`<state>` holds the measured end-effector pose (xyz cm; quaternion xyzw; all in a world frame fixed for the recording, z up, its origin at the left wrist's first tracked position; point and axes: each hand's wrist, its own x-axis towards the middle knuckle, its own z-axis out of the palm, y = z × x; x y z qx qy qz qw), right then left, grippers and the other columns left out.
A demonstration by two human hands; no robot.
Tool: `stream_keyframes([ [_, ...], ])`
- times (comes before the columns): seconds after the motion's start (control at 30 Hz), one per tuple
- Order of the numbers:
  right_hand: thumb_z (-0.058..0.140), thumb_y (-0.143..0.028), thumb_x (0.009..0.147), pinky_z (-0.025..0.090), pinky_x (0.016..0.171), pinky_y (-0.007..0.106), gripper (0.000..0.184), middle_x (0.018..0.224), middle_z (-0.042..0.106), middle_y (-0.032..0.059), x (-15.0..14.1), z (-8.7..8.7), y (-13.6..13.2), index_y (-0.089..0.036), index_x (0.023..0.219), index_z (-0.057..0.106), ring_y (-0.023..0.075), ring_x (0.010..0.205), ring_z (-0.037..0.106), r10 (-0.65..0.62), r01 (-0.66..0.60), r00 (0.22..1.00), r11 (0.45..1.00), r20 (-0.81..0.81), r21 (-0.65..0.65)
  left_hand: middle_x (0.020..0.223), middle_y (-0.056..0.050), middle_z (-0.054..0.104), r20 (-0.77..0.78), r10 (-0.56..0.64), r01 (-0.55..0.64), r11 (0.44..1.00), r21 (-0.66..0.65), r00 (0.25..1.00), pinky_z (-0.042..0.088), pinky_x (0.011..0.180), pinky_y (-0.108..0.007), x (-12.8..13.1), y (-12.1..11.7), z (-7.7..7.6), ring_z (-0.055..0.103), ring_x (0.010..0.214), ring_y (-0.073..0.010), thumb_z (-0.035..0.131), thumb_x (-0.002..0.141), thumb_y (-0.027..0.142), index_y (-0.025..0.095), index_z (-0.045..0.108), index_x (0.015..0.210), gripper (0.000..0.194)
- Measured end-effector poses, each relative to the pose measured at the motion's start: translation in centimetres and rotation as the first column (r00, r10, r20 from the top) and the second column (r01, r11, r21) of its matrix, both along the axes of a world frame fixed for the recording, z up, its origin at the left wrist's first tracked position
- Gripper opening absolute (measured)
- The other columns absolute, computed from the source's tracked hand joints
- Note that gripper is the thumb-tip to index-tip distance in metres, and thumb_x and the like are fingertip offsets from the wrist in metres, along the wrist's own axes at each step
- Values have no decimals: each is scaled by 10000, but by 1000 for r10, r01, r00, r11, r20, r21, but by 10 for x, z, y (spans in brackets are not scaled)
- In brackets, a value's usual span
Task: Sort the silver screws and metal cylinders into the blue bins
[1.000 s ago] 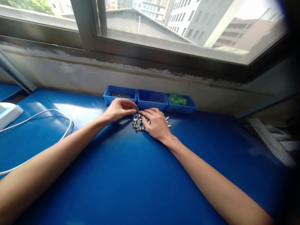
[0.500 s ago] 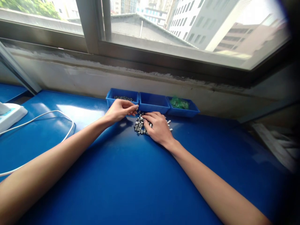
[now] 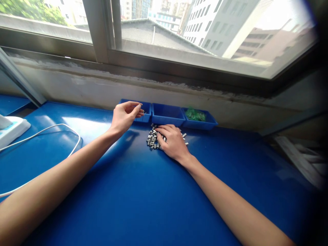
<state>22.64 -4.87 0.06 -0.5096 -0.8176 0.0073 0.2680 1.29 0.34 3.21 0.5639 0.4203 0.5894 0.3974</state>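
Note:
My left hand (image 3: 125, 115) hovers over the front of the left blue bin (image 3: 147, 118), its thumb and fingertips slightly apart. I see no part between them. Small metal pieces in that bin are mostly hidden behind the hand. My right hand (image 3: 173, 141) lies palm down over a pile of small silver metal parts (image 3: 151, 139), with its fingers spread and touching them. Some look like short screws or studs; a few longer bright pieces (image 3: 184, 135) show beyond the knuckles. The palm covers the middle of the pile.
An adjoining middle blue bin (image 3: 167, 119) and a right bin (image 3: 201, 125) holding green plastic (image 3: 195, 114) stand against the wall below the window. A white cable (image 3: 73, 127) curves across the blue table (image 3: 133, 201) from a white power strip (image 3: 15, 128) at left.
My left hand has moved left and up, from beside the pile to above the left bin. The small metal piece it was pinching no longer shows. My right hand stays on the pile.

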Motion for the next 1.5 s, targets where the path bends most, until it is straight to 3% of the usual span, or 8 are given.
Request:
stream_keyframes([
  [0.13, 534, -238, 955, 454, 977, 458, 228, 1160, 751, 87, 0, 1, 0, -203, 1049, 739, 295, 1154, 595, -12, 12, 1000, 1000, -29, 13, 880, -88, 778, -363, -104, 145, 985, 88, 926, 596, 761, -295, 2, -2, -8, 747, 795, -206, 644, 907, 400, 141, 757, 1047, 316],
  [0.3, 522, -238, 945, 463, 999, 468, 312, 1208, 711, 122, -1, 2, -1, -168, 1194, 697, 313, 1140, 571, -50, 50, 998, 998, -30, 25, 1206, -105, 698, -822, -26, 362, 905, 222, 568, 530, 897, -316, -2, -3, -21, 696, 1006, -231, 461, 963, 218, 225, 700, 1277, 394],
  [0.4, 512, -252, 954, 462, 1014, 469, 343, 1202, 702, 126, -1, 0, 0, -174, 1236, 691, 314, 1151, 566, -53, 54, 998, 998, -28, 26, 1292, -89, 621, -913, -15, 391, 906, 160, 408, 522, 803, -292, -3, -5, -24, 686, 907, -209, 418, 965, 186, 302, 607, 1396, 484],
  [0.53, 520, -257, 955, 461, 1027, 464, 320, 1216, 696, 126, -1, -1, 0, -171, 1194, 715, 307, 1178, 561, -40, 41, 998, 999, -38, 31, 1256, -94, 598, -940, 28, 364, 918, 159, 340, 510, 751, -287, -2, -9, -20, 669, 831, -192, 443, 969, 211, 278, 621, 1343, 420],
  [0.73, 523, -245, 953, 465, 1021, 466, 276, 1208, 703, 118, -1, 1, -1, -187, 1110, 742, 305, 1173, 574, -42, 43, 998, 999, -53, 16, 1027, -90, 667, -896, -11, 394, 900, 184, 444, 499, 803, -318, -2, -3, -19, 662, 892, -220, 489, 973, 246, 192, 717, 1018, 239],
  [1.0, 529, -244, 950, 468, 1017, 467, 263, 1200, 702, 115, -1, 0, -1, -195, 1093, 745, 302, 1174, 572, -33, 34, 998, 999, -54, 21, 851, -60, 739, -269, -321, 290, 945, -149, 908, 511, 706, -270, 5, -5, -11, 652, 731, -161, 754, 801, 542, 141, 744, 944, 425],
  [1.23, 533, -253, 954, 465, 1012, 469, 241, 1191, 709, 110, 0, 0, -1, -201, 1029, 756, 301, 1177, 575, -29, 30, 998, 999, -53, 17, 720, -42, 698, 41, -364, 353, 863, -361, 931, 497, 647, -251, 8, -11, -4, 590, 613, -97, 872, 678, 539, 131, 732, 806, 449],
  [1.5, 530, -260, 956, 467, 1005, 464, 244, 1191, 706, 110, 0, -2, -1, -209, 1035, 756, 300, 1185, 572, -32, 34, 998, 999, -60, 22, 960, -101, 758, 134, 7, 2, 998, -66, 991, 583, 890, -333, -1, 2, 0, 730, 897, -187, 820, 750, 437, 112, 718, 1047, 452],
])
